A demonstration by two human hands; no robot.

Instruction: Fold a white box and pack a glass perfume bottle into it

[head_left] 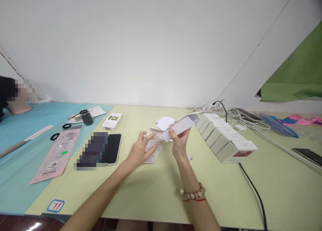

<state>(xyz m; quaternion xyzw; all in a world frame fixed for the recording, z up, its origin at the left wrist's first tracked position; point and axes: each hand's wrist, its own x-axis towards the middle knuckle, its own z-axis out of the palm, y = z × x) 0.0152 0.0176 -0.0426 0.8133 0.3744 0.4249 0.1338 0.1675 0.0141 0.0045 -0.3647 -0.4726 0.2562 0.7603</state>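
Observation:
My left hand point(141, 148) is at a folded paper leaflet point(158, 153) with printed text, its fingers spread over the near face and the sheet in its grasp. In my right hand point(179, 143) is a slim white box point(181, 126), tilted, its thumb on the near side. The box's lower left end meets the top of the leaflet. Behind them, white paper pieces point(165, 122) lie on the table. A small silvery round item point(190, 157) is by my right wrist, which wears a bead bracelet point(193, 192).
Several white boxes point(227, 137) stand in a row at right, near cables point(248, 122). At left are a small printed box point(112, 121), a phone point(114, 149), a pink packet point(56, 155), a dark jar point(87, 117) and a knife-like tool point(27, 139). A mannequin-like head point(15, 93) lies far left.

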